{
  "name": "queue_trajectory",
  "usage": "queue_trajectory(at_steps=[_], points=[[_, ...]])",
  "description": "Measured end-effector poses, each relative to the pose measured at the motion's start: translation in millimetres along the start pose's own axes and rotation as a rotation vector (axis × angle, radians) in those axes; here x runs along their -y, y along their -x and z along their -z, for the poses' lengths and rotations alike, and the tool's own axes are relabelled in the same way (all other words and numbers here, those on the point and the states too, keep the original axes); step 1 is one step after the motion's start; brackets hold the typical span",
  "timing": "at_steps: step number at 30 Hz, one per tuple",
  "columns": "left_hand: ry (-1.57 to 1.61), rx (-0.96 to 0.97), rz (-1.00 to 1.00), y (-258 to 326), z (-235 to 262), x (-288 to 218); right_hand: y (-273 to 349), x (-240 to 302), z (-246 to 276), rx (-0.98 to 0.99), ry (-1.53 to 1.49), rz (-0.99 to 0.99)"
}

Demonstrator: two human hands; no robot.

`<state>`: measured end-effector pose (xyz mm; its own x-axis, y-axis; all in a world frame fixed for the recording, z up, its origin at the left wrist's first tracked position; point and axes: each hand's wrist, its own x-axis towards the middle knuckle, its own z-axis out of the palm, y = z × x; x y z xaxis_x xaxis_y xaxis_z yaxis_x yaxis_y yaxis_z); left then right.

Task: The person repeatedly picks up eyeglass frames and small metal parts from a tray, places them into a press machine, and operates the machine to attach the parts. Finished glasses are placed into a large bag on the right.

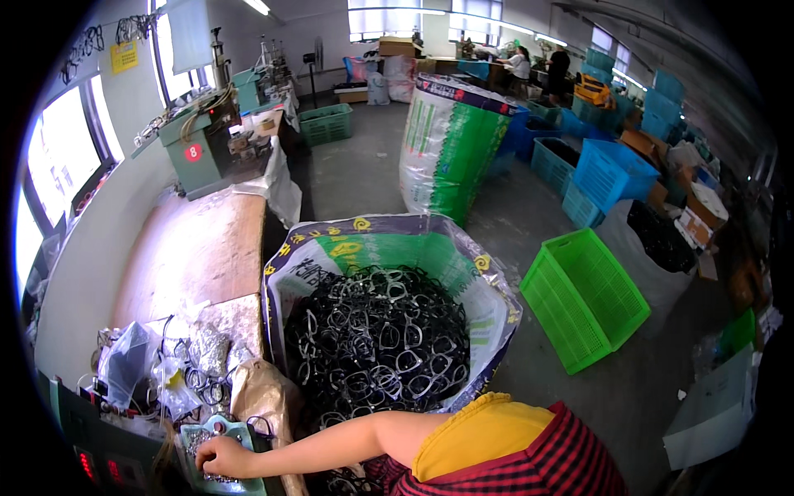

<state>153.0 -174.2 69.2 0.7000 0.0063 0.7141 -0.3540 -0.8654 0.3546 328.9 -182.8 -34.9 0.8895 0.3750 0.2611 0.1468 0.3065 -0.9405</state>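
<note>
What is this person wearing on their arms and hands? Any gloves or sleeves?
Only one arm shows. It is bare from the shoulder down, and the hand wears no glove. At the shoulder sits a short yellow sleeve over a red-and-black checked garment. No watch or jewellery can be made out. The other hand is out of view.

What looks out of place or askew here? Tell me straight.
One green crate lies tipped on its side on the floor, its open side facing up and left, while the blue crates behind stand upright. Otherwise nothing stands out: the big sack brims with dark eyeglass frames, none spilled over.
</note>
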Motion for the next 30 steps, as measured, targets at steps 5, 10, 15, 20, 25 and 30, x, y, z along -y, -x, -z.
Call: queue_trajectory(at_steps=[5,10,15,20,25,30], points=[[-0.085,-0.061,0.138,16,1,25,-1,2,-21,0.057,0.154,0.209],[-0.242,-0.170,0.377,47,13,76,6,10,18,-0.001,0.352,0.363],[-0.603,-0.285,0.681,140,69,185,28,34,57,-0.073,0.466,0.395],[-1.738,0.069,0.341,332,180,336,30,87,-10,0.330,0.257,0.444],[0.033,-0.921,1.111,243,150,275,41,87,-61,0.351,0.115,0.175],[0.700,-1.201,0.771,148,150,108,54,87,-76,0.402,-0.050,0.073]])
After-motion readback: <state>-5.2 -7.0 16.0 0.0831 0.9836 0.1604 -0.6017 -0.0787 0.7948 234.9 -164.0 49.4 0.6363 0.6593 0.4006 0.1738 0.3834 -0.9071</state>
